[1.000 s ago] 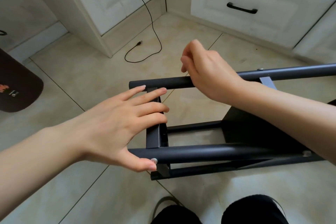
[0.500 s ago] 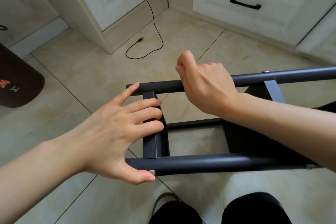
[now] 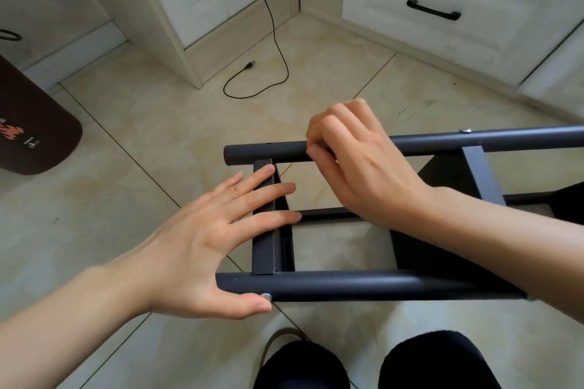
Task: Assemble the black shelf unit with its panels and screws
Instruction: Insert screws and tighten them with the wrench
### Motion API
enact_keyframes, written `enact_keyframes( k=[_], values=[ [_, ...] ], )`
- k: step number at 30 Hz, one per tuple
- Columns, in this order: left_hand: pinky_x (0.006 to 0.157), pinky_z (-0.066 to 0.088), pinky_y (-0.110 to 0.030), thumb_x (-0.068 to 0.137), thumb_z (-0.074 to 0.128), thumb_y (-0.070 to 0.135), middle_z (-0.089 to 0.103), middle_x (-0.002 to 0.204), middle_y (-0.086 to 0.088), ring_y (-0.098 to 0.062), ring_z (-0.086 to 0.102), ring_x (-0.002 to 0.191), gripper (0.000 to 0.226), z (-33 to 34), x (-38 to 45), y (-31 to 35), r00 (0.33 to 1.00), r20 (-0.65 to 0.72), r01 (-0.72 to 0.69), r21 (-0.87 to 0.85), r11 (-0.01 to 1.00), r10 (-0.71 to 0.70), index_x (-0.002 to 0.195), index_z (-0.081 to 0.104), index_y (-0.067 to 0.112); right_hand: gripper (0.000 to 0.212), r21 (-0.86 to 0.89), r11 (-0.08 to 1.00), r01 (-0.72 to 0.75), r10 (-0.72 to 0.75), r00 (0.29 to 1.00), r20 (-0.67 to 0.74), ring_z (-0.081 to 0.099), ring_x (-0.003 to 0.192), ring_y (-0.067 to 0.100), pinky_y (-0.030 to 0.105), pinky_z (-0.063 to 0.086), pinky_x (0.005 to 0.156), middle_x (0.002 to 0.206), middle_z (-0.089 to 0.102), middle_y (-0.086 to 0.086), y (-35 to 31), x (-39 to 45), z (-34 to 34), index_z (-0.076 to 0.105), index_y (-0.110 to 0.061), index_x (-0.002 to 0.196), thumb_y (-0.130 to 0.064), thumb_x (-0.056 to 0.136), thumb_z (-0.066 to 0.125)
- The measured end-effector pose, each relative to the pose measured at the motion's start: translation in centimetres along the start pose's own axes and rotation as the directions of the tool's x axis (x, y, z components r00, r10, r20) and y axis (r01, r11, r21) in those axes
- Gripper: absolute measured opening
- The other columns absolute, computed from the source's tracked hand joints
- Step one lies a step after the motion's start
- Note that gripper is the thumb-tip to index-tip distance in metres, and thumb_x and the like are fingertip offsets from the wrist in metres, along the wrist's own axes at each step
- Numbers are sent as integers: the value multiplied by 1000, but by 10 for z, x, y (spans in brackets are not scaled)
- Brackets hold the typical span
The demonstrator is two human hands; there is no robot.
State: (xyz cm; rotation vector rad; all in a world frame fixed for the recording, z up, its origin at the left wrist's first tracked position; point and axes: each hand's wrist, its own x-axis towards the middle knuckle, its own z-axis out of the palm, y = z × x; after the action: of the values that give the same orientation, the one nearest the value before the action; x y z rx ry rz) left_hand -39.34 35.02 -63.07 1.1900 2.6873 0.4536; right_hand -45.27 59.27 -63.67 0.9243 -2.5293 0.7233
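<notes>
The black shelf unit lies on its side on the tiled floor, with a far tube and a near tube running left to right. A flat crossbar joins them at the left end, and a dark panel sits between them further right. My left hand lies with straight fingers across the crossbar, its thumb tip against a silver screw on the near tube. My right hand curls its fingers round the far tube. Another screw head shows on the far tube.
White cabinets with black handles line the back and left. A black cable with a loose plug lies on the floor behind the frame. A dark brown mat is at the left. My knees in black are at the bottom.
The frame has tipped so the lower tubes are hidden behind the near tube. My right hand slid onto the far tube and closed round it. My left hand stayed on the crossbar.
</notes>
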Motion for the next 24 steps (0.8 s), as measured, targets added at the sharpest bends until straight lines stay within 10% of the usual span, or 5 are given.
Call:
enact_keyframes(
  k=[7,12,18,24],
  values=[
    [122,14,-39,82,59,63,12,168,7,-22,4,156,95,8,-4,4,1000,-15,17,-41,999,-18,160,22,22,15,325,944,-59,-104,881,462,53,73,15,32,48,69,87,59,-2,-13,-36,-6,63,-9,102,-23,99,57],
    [120,13,-36,84,57,60,4,169,8,-20,-1,156,101,10,-5,6,1000,1,29,-39,999,-29,162,6,20,12,322,836,-443,119,721,683,65,80,-1,19,52,81,84,72,-11,-6,-34,4,72,-20,103,-23,91,70],
    [116,25,-40,83,56,63,5,169,10,-19,-2,156,98,12,-5,5,999,2,34,-47,998,-34,161,11,26,12,304,684,-664,114,509,853,71,70,16,27,59,74,83,76,6,-13,-26,25,67,-8,93,-12,85,75],
    [110,29,-41,81,57,63,8,168,10,-20,-2,156,96,15,-4,5,999,-4,32,-95,995,-33,160,13,30,8,310,278,-909,64,339,938,64,66,12,24,55,72,78,69,5,-15,-23,31,65,-11,91,-3,93,64]
  ],
)
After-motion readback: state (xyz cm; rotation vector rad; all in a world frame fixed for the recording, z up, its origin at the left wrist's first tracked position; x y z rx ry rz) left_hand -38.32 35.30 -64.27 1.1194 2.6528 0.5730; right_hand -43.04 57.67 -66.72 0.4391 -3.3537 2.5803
